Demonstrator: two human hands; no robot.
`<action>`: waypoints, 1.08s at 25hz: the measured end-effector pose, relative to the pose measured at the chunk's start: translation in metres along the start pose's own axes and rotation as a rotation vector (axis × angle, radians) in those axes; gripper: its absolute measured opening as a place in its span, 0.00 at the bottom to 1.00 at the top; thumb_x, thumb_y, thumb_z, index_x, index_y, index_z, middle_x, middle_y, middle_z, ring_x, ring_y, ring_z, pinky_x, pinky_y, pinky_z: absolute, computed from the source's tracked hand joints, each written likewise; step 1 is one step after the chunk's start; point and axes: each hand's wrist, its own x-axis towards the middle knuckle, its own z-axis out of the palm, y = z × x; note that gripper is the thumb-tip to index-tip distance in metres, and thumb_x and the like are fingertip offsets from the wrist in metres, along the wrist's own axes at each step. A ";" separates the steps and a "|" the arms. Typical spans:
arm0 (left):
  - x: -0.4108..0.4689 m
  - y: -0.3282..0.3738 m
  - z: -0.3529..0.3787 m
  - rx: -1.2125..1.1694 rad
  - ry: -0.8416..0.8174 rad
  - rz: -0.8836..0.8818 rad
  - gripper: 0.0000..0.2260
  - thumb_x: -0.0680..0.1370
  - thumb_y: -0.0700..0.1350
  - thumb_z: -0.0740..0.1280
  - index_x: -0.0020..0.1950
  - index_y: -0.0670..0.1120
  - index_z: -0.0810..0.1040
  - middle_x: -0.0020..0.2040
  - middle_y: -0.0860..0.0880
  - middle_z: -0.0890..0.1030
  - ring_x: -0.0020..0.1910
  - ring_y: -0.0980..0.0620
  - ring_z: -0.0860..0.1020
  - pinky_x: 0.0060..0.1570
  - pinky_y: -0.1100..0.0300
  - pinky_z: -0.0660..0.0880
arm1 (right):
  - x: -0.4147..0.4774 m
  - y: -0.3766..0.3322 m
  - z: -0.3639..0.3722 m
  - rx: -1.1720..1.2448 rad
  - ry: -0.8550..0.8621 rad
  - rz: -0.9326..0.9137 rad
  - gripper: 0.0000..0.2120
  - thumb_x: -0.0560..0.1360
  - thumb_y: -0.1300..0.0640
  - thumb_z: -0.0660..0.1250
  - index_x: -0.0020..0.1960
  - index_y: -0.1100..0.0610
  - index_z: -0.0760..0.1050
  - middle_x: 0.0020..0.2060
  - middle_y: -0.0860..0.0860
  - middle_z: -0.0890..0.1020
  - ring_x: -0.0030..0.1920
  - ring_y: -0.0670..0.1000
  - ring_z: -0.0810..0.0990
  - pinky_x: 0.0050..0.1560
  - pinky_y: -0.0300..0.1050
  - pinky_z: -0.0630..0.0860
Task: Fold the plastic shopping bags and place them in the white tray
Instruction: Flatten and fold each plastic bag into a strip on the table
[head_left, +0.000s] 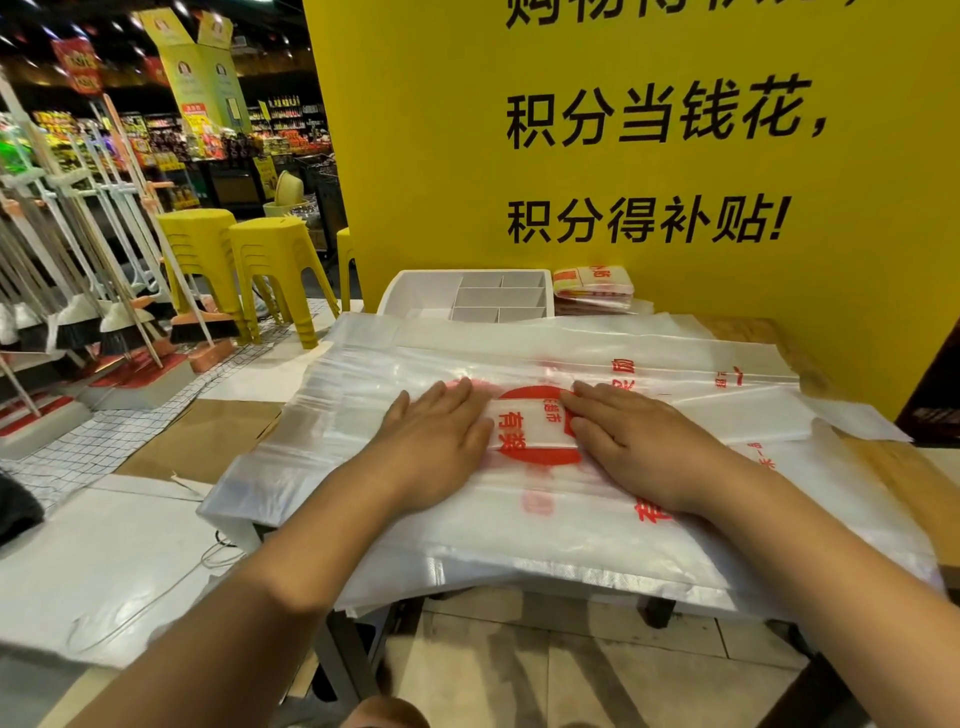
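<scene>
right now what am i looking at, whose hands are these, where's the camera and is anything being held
There is no machine here: a person works with bare hands. The single picture comes from a wide-angle camera worn on the person's head, looking forward and down, so both arms reach in from the bottom edge. The left hand and right hand lie flat, fingers straight, pressing on translucent plastic shopping bags with red print spread over a wooden table. Nothing is gripped. Behind the bags stands a white plastic tray with dividers, and to its right a small pile of folded bags sits against a yellow board with black writing.
</scene>
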 end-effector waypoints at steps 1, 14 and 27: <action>-0.001 -0.005 0.000 0.008 -0.021 -0.019 0.26 0.84 0.61 0.43 0.82 0.58 0.45 0.82 0.55 0.44 0.81 0.53 0.42 0.78 0.47 0.37 | -0.001 0.005 0.000 -0.003 -0.052 0.030 0.26 0.83 0.39 0.45 0.80 0.42 0.51 0.80 0.42 0.51 0.80 0.46 0.49 0.78 0.46 0.45; -0.011 -0.030 -0.019 0.268 -0.078 -0.201 0.28 0.83 0.62 0.41 0.81 0.56 0.39 0.81 0.48 0.37 0.80 0.48 0.36 0.75 0.41 0.32 | -0.030 0.068 -0.010 -0.057 -0.130 0.304 0.34 0.78 0.31 0.39 0.80 0.41 0.40 0.80 0.46 0.40 0.79 0.47 0.39 0.77 0.51 0.39; -0.013 0.009 0.001 0.010 -0.086 -0.037 0.29 0.79 0.69 0.39 0.79 0.63 0.39 0.80 0.54 0.36 0.79 0.50 0.34 0.77 0.42 0.35 | -0.037 0.060 -0.014 -0.018 -0.108 0.323 0.46 0.67 0.21 0.38 0.80 0.40 0.43 0.80 0.45 0.42 0.80 0.47 0.40 0.78 0.52 0.39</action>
